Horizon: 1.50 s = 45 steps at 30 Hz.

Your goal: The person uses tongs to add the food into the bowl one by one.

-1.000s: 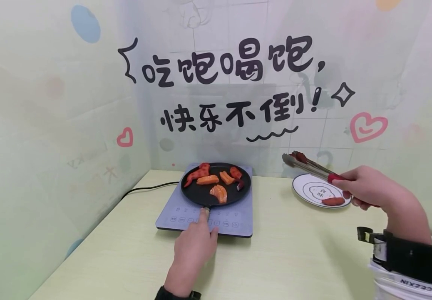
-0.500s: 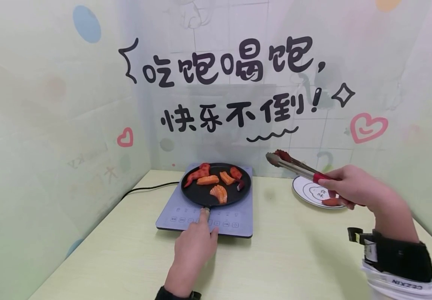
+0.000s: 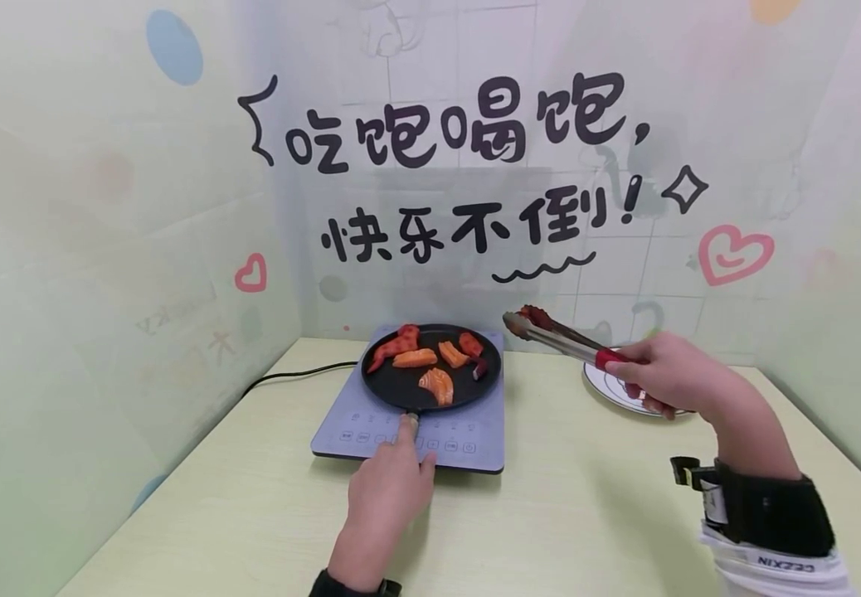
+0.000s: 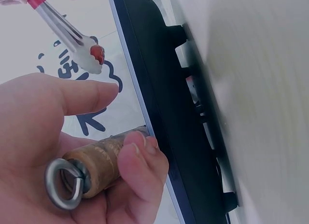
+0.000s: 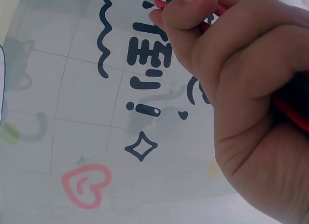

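Observation:
In the head view my left hand holds the black frying pan by its handle. The left wrist view shows the fingers curled under that wooden handle, which ends in a metal ring. Several food pieces lie in the pan: a red chicken wing, orange salmon-like slices and a red piece with a purple tip. My right hand grips red-handled metal tongs, tips right of the pan and above the table. Between the tips is a small reddish piece, its kind unclear.
The pan sits on a grey-blue induction cooktop, with a black cable running left. A white plate lies on the pale table, partly hidden by my right hand. A printed wall sheet stands close behind.
My right hand has carried the tongs leftward, from over the plate toward the pan. It now covers the reddish piece on the plate. My left hand and the pan have stayed put.

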Available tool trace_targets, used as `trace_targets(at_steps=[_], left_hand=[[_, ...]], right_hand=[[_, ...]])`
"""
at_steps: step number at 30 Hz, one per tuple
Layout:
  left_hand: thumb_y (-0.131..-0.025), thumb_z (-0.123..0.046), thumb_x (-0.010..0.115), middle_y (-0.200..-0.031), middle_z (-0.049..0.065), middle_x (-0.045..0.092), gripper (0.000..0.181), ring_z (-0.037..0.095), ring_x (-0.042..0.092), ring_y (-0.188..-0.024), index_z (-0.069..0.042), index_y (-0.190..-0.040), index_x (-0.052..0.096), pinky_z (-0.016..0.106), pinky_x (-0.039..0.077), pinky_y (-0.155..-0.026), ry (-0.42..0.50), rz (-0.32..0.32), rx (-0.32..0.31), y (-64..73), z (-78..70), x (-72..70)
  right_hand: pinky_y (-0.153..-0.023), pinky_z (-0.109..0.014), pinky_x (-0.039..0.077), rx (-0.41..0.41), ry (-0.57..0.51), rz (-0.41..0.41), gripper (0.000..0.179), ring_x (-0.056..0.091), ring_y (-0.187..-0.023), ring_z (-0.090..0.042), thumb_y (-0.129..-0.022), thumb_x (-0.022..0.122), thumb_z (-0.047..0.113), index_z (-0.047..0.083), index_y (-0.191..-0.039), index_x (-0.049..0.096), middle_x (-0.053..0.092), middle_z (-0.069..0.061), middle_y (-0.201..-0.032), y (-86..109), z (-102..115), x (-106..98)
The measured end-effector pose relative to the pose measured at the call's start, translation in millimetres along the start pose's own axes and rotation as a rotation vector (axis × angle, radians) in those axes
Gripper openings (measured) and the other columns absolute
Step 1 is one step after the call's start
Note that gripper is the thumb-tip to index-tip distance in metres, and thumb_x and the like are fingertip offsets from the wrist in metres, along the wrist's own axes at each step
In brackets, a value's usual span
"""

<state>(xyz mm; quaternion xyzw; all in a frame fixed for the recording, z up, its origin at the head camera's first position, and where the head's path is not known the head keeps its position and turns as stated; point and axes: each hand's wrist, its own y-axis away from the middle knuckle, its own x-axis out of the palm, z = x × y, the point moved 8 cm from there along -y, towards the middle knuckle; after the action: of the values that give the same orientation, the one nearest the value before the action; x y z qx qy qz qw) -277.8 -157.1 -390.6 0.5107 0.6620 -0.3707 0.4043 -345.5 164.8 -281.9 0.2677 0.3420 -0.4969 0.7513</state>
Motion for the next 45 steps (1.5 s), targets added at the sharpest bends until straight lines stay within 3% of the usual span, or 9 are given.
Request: trace_targets(at_steps=[6, 18, 29, 36, 45], left_hand=[[-0.103, -0.038, 0.070, -0.118, 0.026, 0.074, 0.072, 0.026, 0.057, -0.064, -0.007, -0.162, 0.043, 0.040, 0.043, -0.052, -0.004, -0.008, 0.003, 0.6, -0.8, -1.0], [-0.103, -0.038, 0.070, -0.115, 0.027, 0.074, 0.072, 0.025, 0.056, -0.061, -0.007, -0.162, 0.043, 0.040, 0.042, -0.051, -0.007, -0.025, 0.013, 3.2, -2.1, -4.0], [-0.103, -0.037, 0.070, -0.114, 0.027, 0.074, 0.072, 0.025, 0.054, -0.058, -0.007, -0.162, 0.043, 0.039, 0.040, -0.050, 0.000, -0.016, 0.006, 3.1, -2.4, -3.9], [-0.103, -0.038, 0.070, -0.113, 0.026, 0.075, 0.072, 0.025, 0.055, -0.059, -0.007, -0.162, 0.043, 0.040, 0.041, -0.050, -0.002, -0.018, 0.009, 4.0, -2.6, -4.4], [-0.103, -0.037, 0.070, -0.115, 0.027, 0.074, 0.071, 0.026, 0.056, -0.060, -0.007, -0.162, 0.044, 0.041, 0.042, -0.051, -0.002, -0.021, 0.011, 3.3, -2.3, -3.9]], right_hand=[[-0.050, -0.030, 0.042, -0.025, 0.008, 0.007, 0.026, 0.050, -0.053, -0.015, -0.108, 0.062, 0.024, 0.000, -0.109, 0.070, 0.058, -0.001, -0.072, -3.2, 8.5, 8.1], [-0.051, -0.030, 0.045, -0.007, -0.060, 0.042, 0.027, 0.049, -0.054, -0.015, -0.107, 0.063, 0.024, 0.000, -0.116, 0.069, 0.058, -0.005, -0.077, -10.6, 29.1, 35.2], [-0.051, -0.029, 0.046, -0.008, -0.046, 0.071, 0.029, 0.047, -0.052, -0.015, -0.107, 0.064, 0.021, 0.002, -0.127, 0.070, 0.059, -0.004, -0.075, -19.2, 40.2, 57.2], [-0.050, -0.029, 0.048, -0.024, -0.002, 0.093, 0.020, 0.048, -0.052, -0.014, -0.107, 0.064, 0.022, 0.006, -0.116, 0.073, 0.058, -0.003, -0.072, -21.5, 43.4, 67.0], [-0.049, -0.027, 0.047, 0.005, 0.028, 0.099, 0.021, 0.049, -0.052, -0.014, -0.106, 0.065, 0.022, 0.004, -0.113, 0.073, 0.058, -0.002, -0.069, -27.6, 39.5, 74.3]])
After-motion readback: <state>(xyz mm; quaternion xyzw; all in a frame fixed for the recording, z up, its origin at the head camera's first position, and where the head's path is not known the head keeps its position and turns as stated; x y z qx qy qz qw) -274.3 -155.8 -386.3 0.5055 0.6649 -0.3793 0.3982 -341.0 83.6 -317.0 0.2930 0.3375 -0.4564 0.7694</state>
